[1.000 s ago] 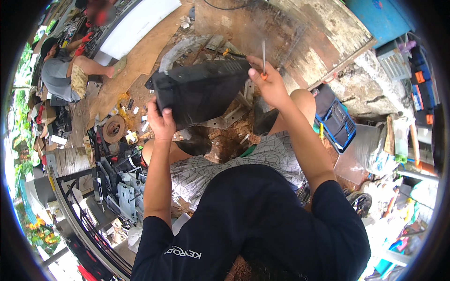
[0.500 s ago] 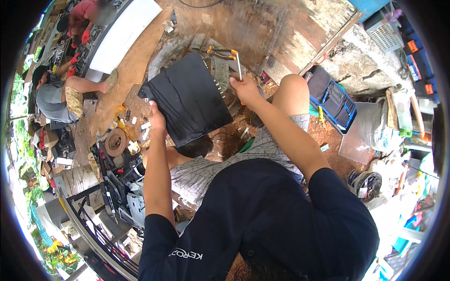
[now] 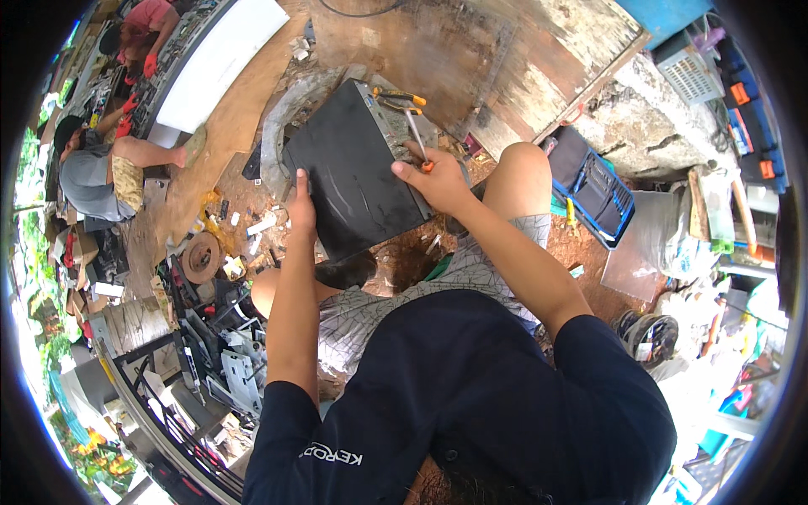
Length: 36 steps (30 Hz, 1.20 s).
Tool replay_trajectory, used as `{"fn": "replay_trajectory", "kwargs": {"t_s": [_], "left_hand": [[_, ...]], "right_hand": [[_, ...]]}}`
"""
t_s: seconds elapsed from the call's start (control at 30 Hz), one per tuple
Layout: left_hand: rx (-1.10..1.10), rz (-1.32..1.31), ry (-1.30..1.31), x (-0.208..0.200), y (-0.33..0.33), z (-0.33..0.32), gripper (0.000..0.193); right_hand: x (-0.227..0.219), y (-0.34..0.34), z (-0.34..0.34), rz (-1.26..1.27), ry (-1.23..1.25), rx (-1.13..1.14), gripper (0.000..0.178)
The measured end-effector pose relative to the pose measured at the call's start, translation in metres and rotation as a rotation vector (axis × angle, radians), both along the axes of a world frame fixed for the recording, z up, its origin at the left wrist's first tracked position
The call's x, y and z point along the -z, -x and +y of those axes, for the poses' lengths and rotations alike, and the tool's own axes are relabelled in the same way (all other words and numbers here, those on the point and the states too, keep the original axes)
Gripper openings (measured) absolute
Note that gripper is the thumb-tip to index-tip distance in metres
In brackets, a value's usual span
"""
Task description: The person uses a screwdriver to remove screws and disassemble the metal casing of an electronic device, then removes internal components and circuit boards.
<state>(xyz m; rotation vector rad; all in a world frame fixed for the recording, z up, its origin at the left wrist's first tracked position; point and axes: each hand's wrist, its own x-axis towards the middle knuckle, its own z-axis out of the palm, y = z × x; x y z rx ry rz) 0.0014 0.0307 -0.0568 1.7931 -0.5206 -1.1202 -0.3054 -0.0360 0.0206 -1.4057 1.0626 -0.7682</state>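
Observation:
A black, flat-sided metal box [image 3: 353, 181], apparently an electronics case, is held tilted above the ground in front of my knees. Its top has faint streaks, and a grey side panel shows along its right edge. My left hand [image 3: 302, 209] grips the left edge, thumb on top and the other fingers hidden beneath. At the right edge, my right hand [image 3: 439, 182] holds a screwdriver [image 3: 415, 130] with an orange handle, its shaft pointing away from me, while the thumb presses on the box. Just beyond the box lie pliers [image 3: 401, 95] with yellow-orange handles.
An unfolded tool case [image 3: 599, 189] lies right of my knee. Wooden boards [image 3: 539, 63] border the far side. Scrap parts and a brown disc [image 3: 202, 257] litter the left. Two people wearing red gloves work at far left, near a white panel [image 3: 220, 71].
The box has tipped and shifted slightly right, showing more of its side panel. My right hand has come down onto its right edge with the screwdriver. My left hand has moved slightly right.

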Motion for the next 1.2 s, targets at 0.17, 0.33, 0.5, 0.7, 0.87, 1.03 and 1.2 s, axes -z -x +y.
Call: {"fn": "replay_trajectory", "kwargs": {"t_s": [0.17, 0.33, 0.5, 0.7, 0.87, 1.03, 1.2], "left_hand": [[0.075, -0.086, 0.078, -0.015, 0.027, -0.008, 0.091], [0.173, -0.208, 0.258, -0.054, 0.062, -0.017, 0.093], [0.264, -0.524, 0.216, -0.117, 0.074, -0.027, 0.092], [0.382, -0.553, 0.2, -0.131, 0.026, -0.017, 0.075], [0.362, -0.642, 0.101, -0.154, 0.016, -0.001, 0.076], [0.276, -0.661, 0.192, -0.156, 0.008, 0.013, 0.073], [0.376, -0.923, 0.082, -0.176, 0.006, 0.009, 0.062]], "right_hand": [[-0.03, -0.012, 0.009, -0.045, 0.007, 0.091, 0.062], [-0.028, -0.048, 0.024, 0.072, 0.416, 0.23, 0.05], [-0.043, -0.064, 0.026, 0.097, 0.425, 0.132, 0.042], [-0.059, -0.09, 0.022, 0.133, 0.486, 0.024, 0.046], [-0.07, -0.103, 0.018, 0.214, 0.664, -0.128, 0.053], [-0.066, -0.111, 0.016, 0.202, 0.737, -0.223, 0.051], [-0.074, -0.11, 0.018, 0.324, 0.687, -0.32, 0.051]]}}
